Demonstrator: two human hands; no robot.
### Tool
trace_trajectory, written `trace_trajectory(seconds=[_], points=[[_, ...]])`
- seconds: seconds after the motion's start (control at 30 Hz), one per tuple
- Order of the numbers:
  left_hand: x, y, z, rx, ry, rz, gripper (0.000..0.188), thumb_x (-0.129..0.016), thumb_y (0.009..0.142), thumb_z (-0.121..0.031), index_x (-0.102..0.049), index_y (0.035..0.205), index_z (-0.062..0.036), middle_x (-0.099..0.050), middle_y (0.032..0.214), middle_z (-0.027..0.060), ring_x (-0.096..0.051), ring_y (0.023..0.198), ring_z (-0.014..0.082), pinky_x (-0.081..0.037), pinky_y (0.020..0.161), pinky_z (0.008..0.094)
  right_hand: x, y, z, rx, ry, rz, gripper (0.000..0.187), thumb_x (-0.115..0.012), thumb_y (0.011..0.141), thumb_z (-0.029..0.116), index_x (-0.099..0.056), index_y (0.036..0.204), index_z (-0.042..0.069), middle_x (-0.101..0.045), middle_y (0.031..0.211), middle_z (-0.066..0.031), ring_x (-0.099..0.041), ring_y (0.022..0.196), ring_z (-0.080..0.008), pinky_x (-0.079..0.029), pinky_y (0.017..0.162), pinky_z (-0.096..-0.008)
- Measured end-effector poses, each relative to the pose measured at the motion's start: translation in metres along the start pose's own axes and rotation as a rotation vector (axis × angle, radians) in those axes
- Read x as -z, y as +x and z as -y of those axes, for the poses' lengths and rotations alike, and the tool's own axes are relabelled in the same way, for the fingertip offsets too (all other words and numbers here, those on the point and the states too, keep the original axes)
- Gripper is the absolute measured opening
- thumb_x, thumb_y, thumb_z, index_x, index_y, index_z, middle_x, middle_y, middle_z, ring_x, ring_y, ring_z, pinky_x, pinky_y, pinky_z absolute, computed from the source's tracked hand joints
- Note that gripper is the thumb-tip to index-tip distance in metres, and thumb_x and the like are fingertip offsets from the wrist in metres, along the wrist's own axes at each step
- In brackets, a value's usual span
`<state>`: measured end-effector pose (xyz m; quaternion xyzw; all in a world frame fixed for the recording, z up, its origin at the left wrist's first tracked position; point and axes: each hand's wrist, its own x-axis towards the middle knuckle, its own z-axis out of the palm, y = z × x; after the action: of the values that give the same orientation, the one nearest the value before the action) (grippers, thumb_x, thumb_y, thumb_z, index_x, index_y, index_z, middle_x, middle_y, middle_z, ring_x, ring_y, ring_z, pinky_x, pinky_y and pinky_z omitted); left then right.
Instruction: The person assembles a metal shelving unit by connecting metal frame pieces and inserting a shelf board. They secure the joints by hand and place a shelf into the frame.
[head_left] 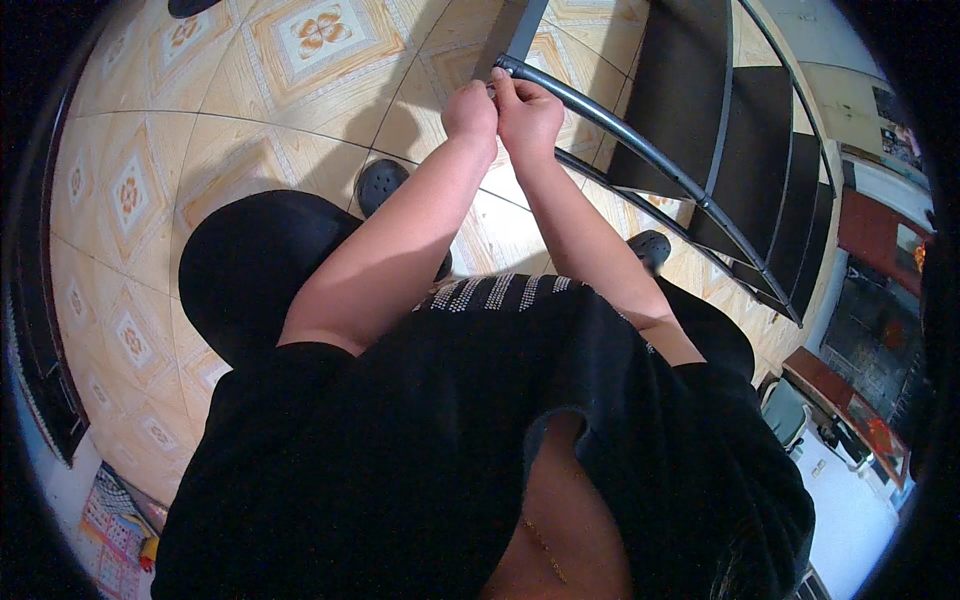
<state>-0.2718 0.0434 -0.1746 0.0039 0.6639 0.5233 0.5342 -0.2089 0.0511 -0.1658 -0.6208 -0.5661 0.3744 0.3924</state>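
A black shelf rack with dark boards (680, 90) lies tilted over the floor at the upper right. Its round black metal tube (620, 130) runs from my hands down to the lower right. Beside the tube's end, my left hand (470, 112) is closed, its fingers curled out of sight. Right next to it, my right hand (530, 115) is closed too, with the thumb pointing up at the tube's end. The two hands meet at the fingertips; whatever they pinch there is too small and hidden to name.
Patterned beige floor tiles (130, 200) spread around me. My black clogs (382, 185) rest on them, below the hands. On the right stand a dark red cabinet (875, 225) and a white surface (850, 500) with a green bag-like item (785, 415).
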Motion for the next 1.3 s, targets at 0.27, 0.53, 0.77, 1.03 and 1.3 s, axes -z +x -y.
trace_trajectory(seconds=[0.27, 0.53, 0.77, 1.03, 1.3], points=[[0.007, 0.029, 0.003, 0.075, -0.223, 0.141, 0.023, -0.051, 0.088, -0.021, -0.060, 0.089, -0.0004, -0.061, 0.085, 0.0090, -0.059, 0.072, 0.0189, -0.047, 0.063, 0.0337, -0.011, -0.004, 0.005, -0.100, 0.236, -0.016, 0.031, -0.064, 0.089, 0.022, -0.068, 0.070, -0.002, -0.063, 0.058, -0.0050, -0.054, 0.050, -0.0083, -0.043, 0.047, -0.0255], [0.008, 0.023, -0.002, -0.177, 0.028, 0.132, 0.023, -0.047, 0.090, -0.017, -0.061, 0.090, 0.0001, -0.062, 0.080, 0.0090, -0.059, 0.067, 0.0186, -0.047, 0.060, 0.0342, -0.013, -0.008, 0.008, -0.202, 0.466, -0.017, 0.029, -0.061, 0.091, 0.018, -0.066, 0.073, -0.004, -0.062, 0.060, -0.0042, -0.054, 0.050, -0.0092, -0.043, 0.047, -0.0240], [0.008, 0.021, -0.001, 0.047, -0.179, 0.220, 0.015, -0.048, 0.088, -0.014, -0.057, 0.082, -0.0037, -0.059, 0.074, 0.0063, -0.057, 0.062, 0.0169, -0.045, 0.054, 0.0326, -0.016, -0.001, -0.002, -0.162, 0.265, -0.064, 0.032, -0.064, 0.088, 0.024, -0.068, 0.068, -0.001, -0.063, 0.057, -0.0073, -0.056, 0.048, -0.0124, -0.045, 0.049, -0.0288], [0.004, 0.021, -0.006, 0.260, -0.392, 0.242, 0.011, -0.046, 0.089, -0.013, -0.053, 0.087, -0.0048, -0.058, 0.079, 0.0071, -0.057, 0.063, 0.0206, -0.045, 0.054, 0.0340, 0.003, 0.013, -0.001, -0.092, -0.023, 0.127, 0.038, -0.066, 0.087, 0.033, -0.069, 0.075, -0.003, -0.065, 0.062, -0.0063, -0.059, 0.052, -0.0096, -0.047, 0.049, -0.0239], [-0.004, 0.035, 0.006, 0.054, -0.235, 0.164, 0.023, -0.046, 0.090, -0.015, -0.054, 0.099, 0.0038, -0.059, 0.097, 0.0133, -0.060, 0.085, 0.0241, -0.050, 0.068, 0.0373, 0.015, 0.012, -0.001, -0.090, 0.063, 0.251, 0.028, -0.071, 0.084, 0.024, -0.070, 0.084, -0.003, -0.068, 0.071, -0.0076, -0.063, 0.061, -0.0111, -0.049, 0.055, -0.0237]])
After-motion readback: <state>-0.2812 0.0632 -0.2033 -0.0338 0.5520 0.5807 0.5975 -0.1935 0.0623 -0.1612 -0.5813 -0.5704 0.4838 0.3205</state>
